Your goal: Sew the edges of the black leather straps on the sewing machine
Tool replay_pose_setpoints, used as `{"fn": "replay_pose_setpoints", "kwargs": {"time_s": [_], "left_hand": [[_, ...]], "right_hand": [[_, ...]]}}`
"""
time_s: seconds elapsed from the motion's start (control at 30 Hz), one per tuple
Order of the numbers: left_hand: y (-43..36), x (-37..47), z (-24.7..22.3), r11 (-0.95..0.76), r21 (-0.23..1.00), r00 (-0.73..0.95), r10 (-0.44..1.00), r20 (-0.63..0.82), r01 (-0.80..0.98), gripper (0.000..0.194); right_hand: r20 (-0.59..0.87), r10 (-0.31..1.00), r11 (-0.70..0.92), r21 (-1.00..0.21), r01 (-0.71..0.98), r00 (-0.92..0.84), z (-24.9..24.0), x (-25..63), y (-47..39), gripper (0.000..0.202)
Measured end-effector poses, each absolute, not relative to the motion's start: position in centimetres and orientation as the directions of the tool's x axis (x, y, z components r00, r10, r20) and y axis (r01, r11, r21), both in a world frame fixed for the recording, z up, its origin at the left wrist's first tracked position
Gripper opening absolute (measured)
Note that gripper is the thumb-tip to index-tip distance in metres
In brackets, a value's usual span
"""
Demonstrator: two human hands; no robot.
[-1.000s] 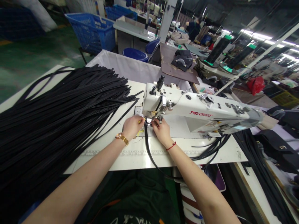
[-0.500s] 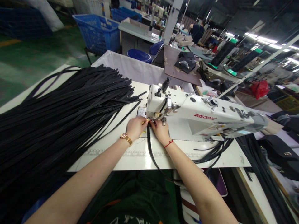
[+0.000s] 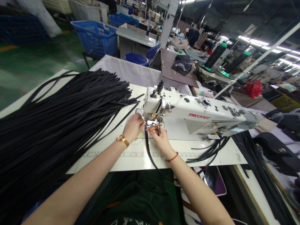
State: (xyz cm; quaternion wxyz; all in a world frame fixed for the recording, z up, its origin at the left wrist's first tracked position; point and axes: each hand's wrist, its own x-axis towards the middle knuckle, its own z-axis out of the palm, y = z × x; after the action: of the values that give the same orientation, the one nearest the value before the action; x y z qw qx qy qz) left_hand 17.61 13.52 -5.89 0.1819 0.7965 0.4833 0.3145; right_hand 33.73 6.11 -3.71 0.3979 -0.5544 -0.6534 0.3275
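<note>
My left hand [image 3: 134,127] is closed at the needle area of a white sewing machine [image 3: 175,107], its fingertips pinching the end of a black strap [image 3: 147,145]. From there the strap hangs over the table's front edge. My right hand [image 3: 161,141] is just right of the strap, below the presser foot, with thumb and fingers drawn together. Something small and dark shows at its fingers, too small to name. A large pile of black straps [image 3: 70,115] covers the table's left side.
More black straps [image 3: 212,153] lie under the machine arm at right. The white table [image 3: 112,164] has a ruler strip along its front. Behind stand a blue basket [image 3: 96,39], a blue stool [image 3: 136,59] and black thread cones [image 3: 214,56]. A person [image 3: 193,36] is far back.
My right hand has drawn back from the presser foot toward me and turned, fingers now bent together. The left hand stays by the strap's end. The whole view has shifted slightly.
</note>
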Motion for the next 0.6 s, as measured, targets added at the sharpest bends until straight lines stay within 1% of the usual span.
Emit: {"fn": "replay_pose_setpoints", "kwargs": {"time_s": [0.07, 0.13, 0.2, 0.23, 0.27, 0.37, 0.43, 0.53, 0.6], "left_hand": [[13.4, 17.6, -5.8, -0.449, 0.619, 0.327, 0.893, 0.309, 0.644, 0.022], [13.0, 17.6, -5.6, -0.424, 0.657, 0.32, 0.905, 0.281, 0.624, 0.022], [12.6, 17.5, -5.4, -0.383, 0.706, 0.307, 0.921, 0.24, 0.596, 0.023], [12.3, 17.5, -5.3, -0.353, 0.734, 0.295, 0.931, 0.215, 0.581, 0.024], [12.0, 17.5, -5.1, -0.318, 0.763, 0.281, 0.942, 0.185, 0.563, 0.024], [11.5, 17.5, -4.4, -0.192, 0.846, 0.269, 0.961, 0.06, 0.497, 0.026], [11.4, 17.7, -4.0, -0.124, 0.881, 0.304, 0.952, -0.023, 0.456, 0.028], [11.5, 17.9, -3.8, -0.092, 0.885, 0.36, 0.929, -0.089, 0.456, 0.027], [11.7, 17.9, -3.9, -0.106, 0.857, 0.371, 0.923, -0.104, 0.505, 0.026]], "right_hand": [[0.08, 0.995, 0.096, -0.933, 0.346, -0.059, -3.3, 33.0, 4.6, 0.019], [-0.052, 0.996, -0.043, -0.991, 0.125, -0.066, -2.8, 32.4, 2.8, 0.017], [-0.149, 0.982, -0.159, -0.984, -0.085, -0.115, -2.2, 32.0, 1.2, 0.011], [-0.155, 0.978, -0.175, -0.975, -0.141, -0.139, -1.9, 31.9, 0.6, 0.008], [-0.134, 0.979, -0.157, -0.976, -0.152, -0.152, -1.7, 31.9, 0.1, 0.007], [-0.061, 0.982, -0.077, -0.993, -0.084, -0.176, -1.4, 31.9, -0.7, 0.004], [-0.031, 0.978, -0.02, -0.998, 0.052, -0.206, -1.6, 31.9, -0.8, 0.008], [0.038, 0.964, 0.118, -0.948, 0.295, -0.263, -1.9, 32.1, -1.0, 0.017], [0.108, 0.967, 0.194, -0.898, 0.396, -0.231, -2.1, 32.7, -1.1, 0.015]]}}
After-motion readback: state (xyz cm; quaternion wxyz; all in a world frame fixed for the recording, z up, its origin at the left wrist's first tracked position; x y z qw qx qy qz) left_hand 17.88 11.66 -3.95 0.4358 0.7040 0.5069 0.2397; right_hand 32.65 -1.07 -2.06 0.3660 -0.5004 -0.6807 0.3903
